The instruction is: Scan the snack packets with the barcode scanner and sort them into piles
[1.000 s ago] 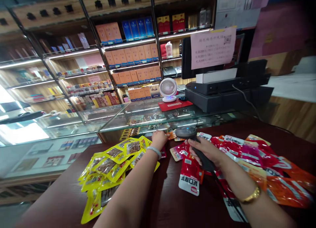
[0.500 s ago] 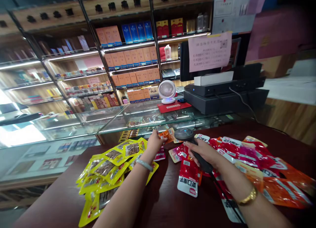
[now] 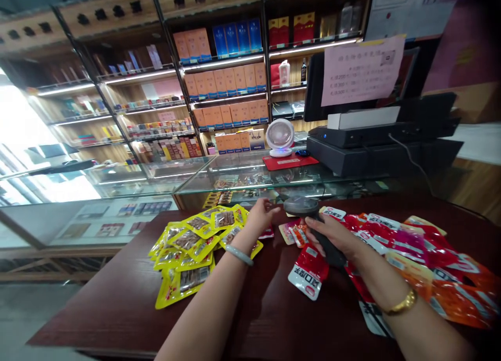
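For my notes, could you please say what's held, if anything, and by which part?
The right hand holds the scanner by its handle; the left hand appears empty.

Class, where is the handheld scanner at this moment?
In the head view, the scanner is right of centre, gripped in the right hand, with the left hand just to its left.

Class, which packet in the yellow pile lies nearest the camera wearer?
The frontmost yellow packet, set apart because its lower end juts out beyond all the others.
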A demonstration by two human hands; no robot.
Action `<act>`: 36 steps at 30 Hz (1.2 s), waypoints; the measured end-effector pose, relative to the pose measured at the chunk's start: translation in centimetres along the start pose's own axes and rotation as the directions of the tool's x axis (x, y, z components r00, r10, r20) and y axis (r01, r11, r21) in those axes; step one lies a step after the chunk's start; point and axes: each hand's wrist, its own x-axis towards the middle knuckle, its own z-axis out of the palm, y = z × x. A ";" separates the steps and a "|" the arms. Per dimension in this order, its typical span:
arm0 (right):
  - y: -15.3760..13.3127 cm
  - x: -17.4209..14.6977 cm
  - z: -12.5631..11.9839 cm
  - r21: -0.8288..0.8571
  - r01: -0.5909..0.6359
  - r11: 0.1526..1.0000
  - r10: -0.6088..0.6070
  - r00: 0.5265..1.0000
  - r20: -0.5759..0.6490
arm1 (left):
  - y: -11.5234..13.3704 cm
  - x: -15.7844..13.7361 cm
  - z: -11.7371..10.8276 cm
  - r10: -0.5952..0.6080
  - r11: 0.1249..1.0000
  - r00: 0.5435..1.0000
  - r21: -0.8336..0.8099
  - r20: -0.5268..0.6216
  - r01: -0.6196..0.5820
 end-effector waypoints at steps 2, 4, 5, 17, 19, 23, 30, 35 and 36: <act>0.1 -0.1 0.1 0.000 -0.009 1.000 0.009 1.000 -0.004 | -0.1 -0.8 -2.1 -0.011 0.926 0.997 0.375 -0.075 0.038; 0.2 -0.2 0.3 -0.011 -0.013 1.000 0.014 1.000 0.007 | -0.6 -1.7 -3.7 -0.041 0.765 0.996 0.638 -0.082 0.085; 0.2 -0.3 0.4 -0.021 -0.014 1.000 0.014 1.000 0.017 | -0.9 -2.2 -4.1 -0.060 0.703 0.997 0.707 -0.055 0.081; 0.2 -0.4 1.0 -0.114 -0.053 0.992 0.061 0.996 0.068 | -2.6 -2.3 -2.7 -0.091 0.858 0.994 0.511 0.063 0.046; 0.3 -0.4 1.1 -0.133 -0.078 0.988 0.089 0.993 0.078 | -2.9 -2.0 -2.9 -0.126 0.919 0.992 0.376 0.006 0.115; 0.9 -0.4 1.4 -0.162 -0.095 0.982 0.118 0.984 0.135 | -3.4 -1.7 -3.1 -0.136 0.958 0.988 0.244 -0.079 0.151; 0.8 -0.2 1.6 -0.115 -0.042 0.992 0.055 0.992 0.113 | -3.2 -2.1 -2.5 -0.071 0.962 0.997 0.264 -0.007 0.070; 0.5 -0.2 1.4 -0.037 -0.020 0.999 0.020 1.000 0.009 | -2.9 -2.6 -2.0 -0.011 0.951 0.999 0.308 0.052 -0.005; 0.5 -0.1 1.4 -0.031 -0.022 0.999 0.022 1.000 0.003 | -3.0 -2.6 -2.0 -0.001 0.949 0.998 0.314 0.055 -0.017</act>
